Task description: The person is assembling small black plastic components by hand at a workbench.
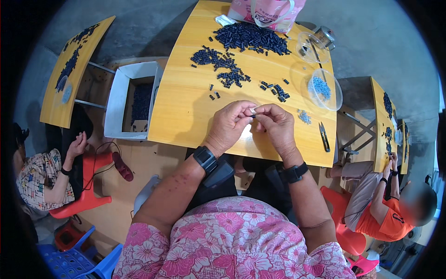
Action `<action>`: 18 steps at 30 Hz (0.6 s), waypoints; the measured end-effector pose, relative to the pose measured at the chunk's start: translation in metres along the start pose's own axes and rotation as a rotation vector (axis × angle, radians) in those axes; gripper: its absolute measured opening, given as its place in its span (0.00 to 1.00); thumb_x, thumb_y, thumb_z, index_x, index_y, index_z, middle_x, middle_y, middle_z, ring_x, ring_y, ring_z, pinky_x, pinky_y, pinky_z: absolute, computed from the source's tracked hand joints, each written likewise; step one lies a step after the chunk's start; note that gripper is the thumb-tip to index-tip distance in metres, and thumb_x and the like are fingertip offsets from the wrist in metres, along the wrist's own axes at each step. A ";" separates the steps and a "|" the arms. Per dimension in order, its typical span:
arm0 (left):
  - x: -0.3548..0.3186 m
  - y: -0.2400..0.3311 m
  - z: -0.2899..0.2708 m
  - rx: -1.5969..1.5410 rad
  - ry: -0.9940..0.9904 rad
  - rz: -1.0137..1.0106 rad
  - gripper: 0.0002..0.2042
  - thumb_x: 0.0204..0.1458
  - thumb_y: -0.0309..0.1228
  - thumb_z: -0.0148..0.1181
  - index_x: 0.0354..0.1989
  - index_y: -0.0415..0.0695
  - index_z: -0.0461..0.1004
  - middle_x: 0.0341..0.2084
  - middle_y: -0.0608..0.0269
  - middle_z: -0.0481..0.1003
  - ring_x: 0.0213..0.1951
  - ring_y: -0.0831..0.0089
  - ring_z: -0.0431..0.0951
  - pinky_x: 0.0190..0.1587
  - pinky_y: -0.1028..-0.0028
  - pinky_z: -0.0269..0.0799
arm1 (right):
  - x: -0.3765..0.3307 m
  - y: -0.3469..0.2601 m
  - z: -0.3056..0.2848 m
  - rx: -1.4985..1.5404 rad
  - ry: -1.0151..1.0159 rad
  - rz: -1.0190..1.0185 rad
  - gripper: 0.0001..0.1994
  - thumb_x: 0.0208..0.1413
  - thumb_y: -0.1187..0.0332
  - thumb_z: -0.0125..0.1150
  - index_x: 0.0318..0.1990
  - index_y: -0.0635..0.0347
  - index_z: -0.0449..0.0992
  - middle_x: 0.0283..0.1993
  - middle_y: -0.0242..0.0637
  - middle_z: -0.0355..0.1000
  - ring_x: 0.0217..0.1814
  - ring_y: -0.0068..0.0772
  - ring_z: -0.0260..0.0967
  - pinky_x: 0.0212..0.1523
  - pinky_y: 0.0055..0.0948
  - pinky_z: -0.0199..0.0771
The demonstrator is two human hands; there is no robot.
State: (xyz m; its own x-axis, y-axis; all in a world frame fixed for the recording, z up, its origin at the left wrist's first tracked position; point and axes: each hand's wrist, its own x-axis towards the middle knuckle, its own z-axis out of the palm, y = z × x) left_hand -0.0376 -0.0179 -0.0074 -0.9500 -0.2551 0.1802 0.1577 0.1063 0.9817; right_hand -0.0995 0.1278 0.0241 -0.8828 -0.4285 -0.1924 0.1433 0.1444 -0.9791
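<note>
Over the near part of the yellow wooden table (186, 111), my left hand (228, 126) and my right hand (280, 129) meet fingertip to fingertip. My left thumb and fingers pinch a small black part (253, 116), mostly covered by the fingers. The right thumb and forefinger are closed against it; whatever they grip is too small to make out. Just beyond the hands lie a few loose black parts (278, 91). Right of them is a little heap of tiny pale-blue pieces (304, 116). Black thread snips (324, 137) lie near the table's right edge.
Large heaps of black parts (251, 37) cover the far table, before a pink bag (274, 14). A clear tub (337, 95) holds blue pieces, near a metal cup (325, 37). A white box (117, 102) stands left. People sit at side tables (76, 74) on both sides.
</note>
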 end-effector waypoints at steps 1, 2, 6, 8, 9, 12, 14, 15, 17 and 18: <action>0.000 0.000 0.000 0.000 0.001 0.000 0.17 0.47 0.15 0.61 0.46 0.41 0.74 0.31 0.64 0.76 0.32 0.77 0.78 0.39 0.78 0.76 | 0.000 0.000 0.000 0.000 -0.001 0.000 0.05 0.55 0.82 0.57 0.38 0.69 0.77 0.28 0.35 0.75 0.25 0.22 0.70 0.31 0.21 0.73; 0.000 0.000 -0.001 0.012 -0.006 -0.013 0.17 0.47 0.15 0.61 0.46 0.41 0.74 0.30 0.64 0.77 0.32 0.77 0.78 0.39 0.78 0.77 | 0.000 0.000 -0.001 -0.065 0.010 -0.024 0.06 0.55 0.82 0.58 0.38 0.67 0.78 0.29 0.35 0.76 0.27 0.23 0.72 0.32 0.22 0.74; 0.001 -0.002 -0.003 -0.035 -0.054 -0.120 0.17 0.50 0.15 0.59 0.49 0.41 0.73 0.35 0.65 0.77 0.39 0.78 0.78 0.45 0.78 0.77 | 0.001 0.005 -0.002 -0.311 0.027 -0.247 0.08 0.52 0.82 0.61 0.39 0.63 0.79 0.33 0.36 0.79 0.35 0.25 0.77 0.38 0.23 0.76; 0.001 -0.002 -0.004 -0.063 -0.055 -0.139 0.16 0.51 0.15 0.59 0.49 0.40 0.73 0.36 0.65 0.77 0.39 0.78 0.78 0.45 0.78 0.77 | 0.001 0.001 -0.003 -0.376 0.009 -0.279 0.09 0.51 0.82 0.61 0.40 0.62 0.80 0.34 0.37 0.79 0.36 0.26 0.77 0.40 0.24 0.76; 0.001 -0.002 -0.005 -0.092 -0.057 -0.158 0.16 0.51 0.15 0.59 0.49 0.40 0.73 0.36 0.65 0.77 0.40 0.79 0.78 0.45 0.78 0.77 | 0.001 -0.001 -0.003 -0.440 -0.008 -0.312 0.10 0.50 0.82 0.61 0.40 0.61 0.80 0.35 0.37 0.79 0.38 0.27 0.78 0.41 0.25 0.77; 0.001 -0.003 -0.005 -0.126 -0.065 -0.173 0.16 0.51 0.15 0.58 0.49 0.39 0.73 0.38 0.64 0.77 0.40 0.79 0.78 0.45 0.78 0.78 | 0.003 -0.001 -0.005 -0.514 -0.017 -0.357 0.12 0.48 0.84 0.61 0.40 0.60 0.80 0.36 0.36 0.80 0.37 0.26 0.78 0.41 0.25 0.78; 0.002 -0.004 -0.006 -0.151 -0.064 -0.186 0.15 0.51 0.15 0.58 0.49 0.39 0.73 0.38 0.64 0.77 0.40 0.79 0.78 0.45 0.78 0.78 | 0.003 0.002 -0.003 -0.417 -0.021 -0.315 0.12 0.48 0.84 0.62 0.40 0.60 0.80 0.36 0.36 0.80 0.37 0.26 0.78 0.42 0.25 0.78; 0.002 -0.005 -0.007 -0.174 -0.063 -0.199 0.15 0.52 0.15 0.57 0.49 0.39 0.73 0.38 0.64 0.77 0.40 0.79 0.78 0.45 0.78 0.78 | 0.003 0.004 -0.002 -0.319 -0.023 -0.272 0.12 0.48 0.84 0.62 0.40 0.61 0.80 0.36 0.36 0.80 0.37 0.25 0.78 0.42 0.24 0.78; 0.002 -0.006 -0.007 -0.180 -0.062 -0.198 0.15 0.52 0.15 0.57 0.49 0.39 0.73 0.37 0.64 0.77 0.40 0.79 0.78 0.44 0.78 0.78 | 0.002 0.007 0.001 -0.228 -0.009 -0.229 0.12 0.48 0.84 0.62 0.40 0.62 0.80 0.35 0.36 0.80 0.37 0.25 0.78 0.41 0.24 0.78; 0.002 -0.006 -0.007 -0.186 -0.064 -0.198 0.15 0.52 0.15 0.57 0.49 0.39 0.72 0.37 0.64 0.77 0.40 0.79 0.78 0.44 0.78 0.78 | 0.001 0.008 0.002 -0.136 0.008 -0.186 0.12 0.48 0.83 0.62 0.40 0.62 0.80 0.35 0.37 0.80 0.37 0.24 0.78 0.41 0.24 0.78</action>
State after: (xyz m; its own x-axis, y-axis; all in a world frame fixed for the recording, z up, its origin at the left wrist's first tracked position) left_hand -0.0384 -0.0257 -0.0129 -0.9813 -0.1918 -0.0147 0.0084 -0.1191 0.9928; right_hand -0.0982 0.1264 0.0159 -0.8919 -0.4522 -0.0087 -0.0831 0.1827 -0.9796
